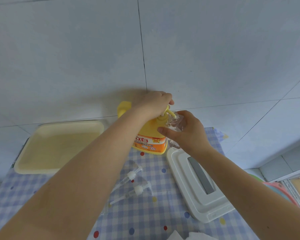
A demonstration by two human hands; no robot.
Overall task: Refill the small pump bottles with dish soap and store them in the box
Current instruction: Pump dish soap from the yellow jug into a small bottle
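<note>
A big yellow dish soap bottle (151, 135) with an orange label stands at the back of the table. My left hand (154, 103) rests closed on top of its pump head. My right hand (187, 130) holds a small clear bottle (176, 125) without its pump, tilted, its open neck right at the yellow spout. Two white pump heads with clear tubes (131, 177) (137, 190) lie loose on the cloth in front of the soap bottle.
A cream tray (59, 146) lies at the left. A white box with a grey-handled lid (197, 184) sits at the right. The table has a blue checked cloth (145, 219). White paper (189, 236) shows at the bottom edge. A tiled wall is behind.
</note>
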